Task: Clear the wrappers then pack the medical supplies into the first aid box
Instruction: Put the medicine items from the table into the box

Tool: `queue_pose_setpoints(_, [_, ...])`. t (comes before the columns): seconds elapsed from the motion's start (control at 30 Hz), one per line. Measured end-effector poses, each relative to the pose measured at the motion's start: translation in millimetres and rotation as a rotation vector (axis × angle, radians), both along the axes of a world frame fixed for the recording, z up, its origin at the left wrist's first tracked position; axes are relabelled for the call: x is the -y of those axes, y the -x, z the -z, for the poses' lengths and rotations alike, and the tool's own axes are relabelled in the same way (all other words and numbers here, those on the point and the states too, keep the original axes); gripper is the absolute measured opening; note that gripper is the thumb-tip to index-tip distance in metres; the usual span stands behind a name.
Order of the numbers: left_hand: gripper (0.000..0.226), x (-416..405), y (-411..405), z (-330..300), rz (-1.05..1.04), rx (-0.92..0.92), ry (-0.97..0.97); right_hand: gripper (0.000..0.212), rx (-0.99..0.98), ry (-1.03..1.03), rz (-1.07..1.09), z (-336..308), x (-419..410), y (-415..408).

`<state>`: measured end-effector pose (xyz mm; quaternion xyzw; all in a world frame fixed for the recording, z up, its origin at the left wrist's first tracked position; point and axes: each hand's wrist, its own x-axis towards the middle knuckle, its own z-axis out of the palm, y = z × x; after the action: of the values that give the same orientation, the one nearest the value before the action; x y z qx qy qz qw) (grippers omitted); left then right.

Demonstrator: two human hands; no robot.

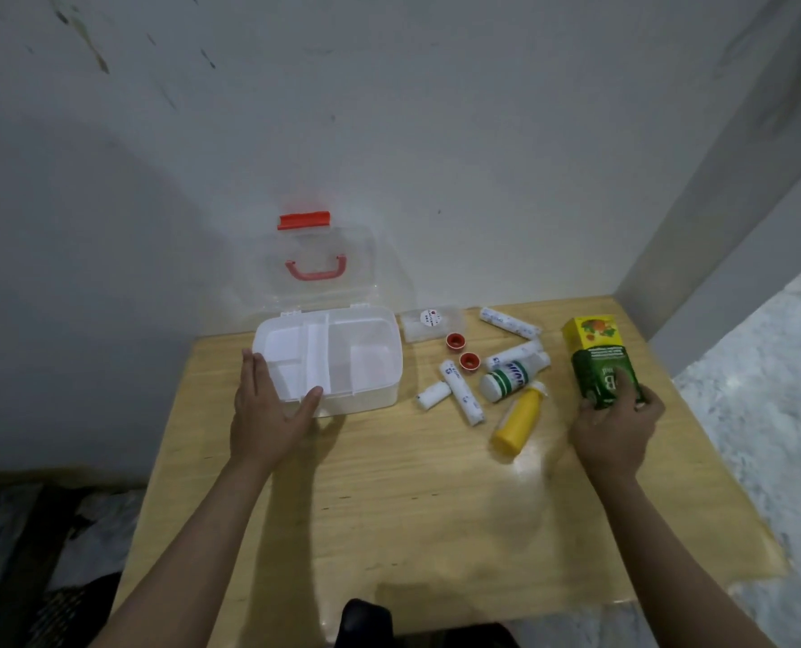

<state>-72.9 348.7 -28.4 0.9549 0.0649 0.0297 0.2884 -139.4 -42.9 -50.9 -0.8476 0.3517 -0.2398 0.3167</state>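
The white first aid box [375, 395] stands open on the wooden table, its clear lid [323, 259] with red handle leaning up against the wall. A divided tray sits inside it. My left hand [267, 409] grips the box's front left corner. My right hand [618, 427] is closed around a green and yellow carton [597, 353] at the right. Between them lie several white bandage rolls [461, 397], two red tape rolls [463, 352], a white and green bottle [506, 378], a yellow bottle [519, 420] and a small clear case [431, 322].
The table [412, 507] is pushed against a grey wall at the back. Its right edge drops to a speckled floor [772, 413]. A dark object [365, 619] pokes up at the near edge. Dark clutter lies on the floor at the left.
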Motion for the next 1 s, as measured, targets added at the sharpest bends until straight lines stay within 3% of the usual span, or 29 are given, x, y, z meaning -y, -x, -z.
queue_pose_setpoints(0.13, [0.102,-1.6,-2.9,-1.8,0.002,-0.004,0.039,0.055,0.241,0.004,-0.221,-30.3,-33.4,-8.6])
queue_pose_setpoints(0.33, [0.107,-3.8,-6.3,-4.2,-0.002,-0.024,0.083,0.053,0.246,0.068,-0.698,-68.7,-97.1,-50.9])
queue_pose_setpoints(0.43, [0.111,-5.3,-8.3,-4.9,-0.004,-0.038,0.120,0.054,0.072,0.230,-0.890,-83.1,-125.8,-78.8])
queue_pose_setpoints(0.6, [0.113,-6.7,-10.0,-6.4,0.004,-0.089,0.137,0.058,-0.355,0.459,-1.022,-100.7,-168.5,-119.8])
queue_pose_setpoints(0.8, [0.115,-4.8,-10.4,-10.4,-0.015,-0.128,0.135,0.057,-0.427,0.415,-1.161,-75.5,-195.7,-140.7])
queue_pose_setpoints(1.0, [0.115,-3.8,-10.5,-9.4,-0.025,-0.112,0.140,0.057,-0.471,0.398,-1.102,-51.7,-211.8,-154.8])
